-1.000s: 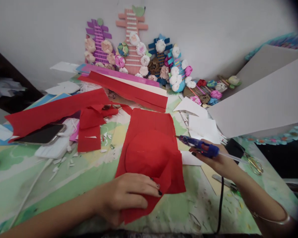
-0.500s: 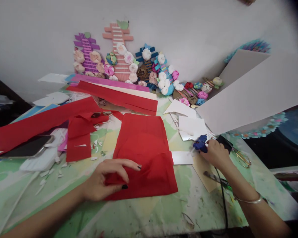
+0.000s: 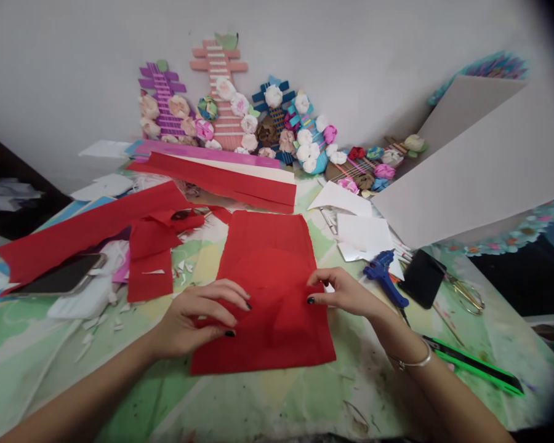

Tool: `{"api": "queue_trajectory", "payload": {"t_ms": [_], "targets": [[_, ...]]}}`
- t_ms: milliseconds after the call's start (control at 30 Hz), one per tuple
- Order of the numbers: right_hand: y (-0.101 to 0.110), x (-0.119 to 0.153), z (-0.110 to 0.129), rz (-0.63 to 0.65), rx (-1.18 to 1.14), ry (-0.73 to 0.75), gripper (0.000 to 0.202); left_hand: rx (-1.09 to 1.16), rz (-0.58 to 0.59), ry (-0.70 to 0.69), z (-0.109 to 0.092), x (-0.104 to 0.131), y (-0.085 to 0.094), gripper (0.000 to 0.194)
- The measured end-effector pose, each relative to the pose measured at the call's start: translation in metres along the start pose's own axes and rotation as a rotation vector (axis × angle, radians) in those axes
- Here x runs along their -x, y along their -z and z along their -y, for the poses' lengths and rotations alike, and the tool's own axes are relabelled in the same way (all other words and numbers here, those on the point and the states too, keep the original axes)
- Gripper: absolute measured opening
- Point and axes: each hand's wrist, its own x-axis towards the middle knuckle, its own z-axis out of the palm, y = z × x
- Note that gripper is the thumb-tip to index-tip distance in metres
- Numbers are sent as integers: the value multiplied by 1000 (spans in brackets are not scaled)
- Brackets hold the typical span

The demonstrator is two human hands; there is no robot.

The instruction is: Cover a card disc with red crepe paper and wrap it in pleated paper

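A sheet of red crepe paper (image 3: 268,246) lies before me, with a rounded raised shape showing under its middle. My left hand (image 3: 196,320) rests at its left side, fingers spread and curved, holding nothing. At the sheet's right edge is my right hand (image 3: 339,292), its thumb and forefinger apart over the paper, with nothing visible between them. To the right of that hand lies a blue glue gun (image 3: 388,280), its nozzle end hidden from clear view.
A black pad (image 3: 422,280), gold-handled scissors (image 3: 466,295) and a green utility knife (image 3: 475,366) lie right. White card (image 3: 364,234) is behind the glue gun. Left are red strips (image 3: 92,221), a phone (image 3: 58,274) and scraps. Flower-decorated paper guitars (image 3: 226,123) lean against the wall.
My right hand has let go of the glue gun, which now lies on the table, and has moved left to the red crepe paper. My left hand has barely moved.
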Motion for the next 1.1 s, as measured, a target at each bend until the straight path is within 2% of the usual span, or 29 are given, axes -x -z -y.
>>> {"api": "queue_trajectory", "payload": {"t_ms": [67, 200, 367, 633, 867, 1100], "targets": [[1, 3, -3, 6, -52, -9, 21, -10, -37, 34, 3, 1, 2, 10], [-1, 6, -14, -99, -53, -56, 25, -90, -167, 202, 16, 2, 7, 5], [-11, 0, -33, -212, 34, 43, 27, -157, -229, 419, 40, 6, 13, 11], [-10, -2, -38, -203, 13, -5, 25, -108, -217, 484, 61, 8, 20, 22], [-9, -2, -42, -196, 14, 34, 27, -164, -158, 585, 65, 6, 23, 27], [-10, -1, -43, -204, 34, 42, 27, -230, -112, 550, 67, 8, 23, 27]]}}
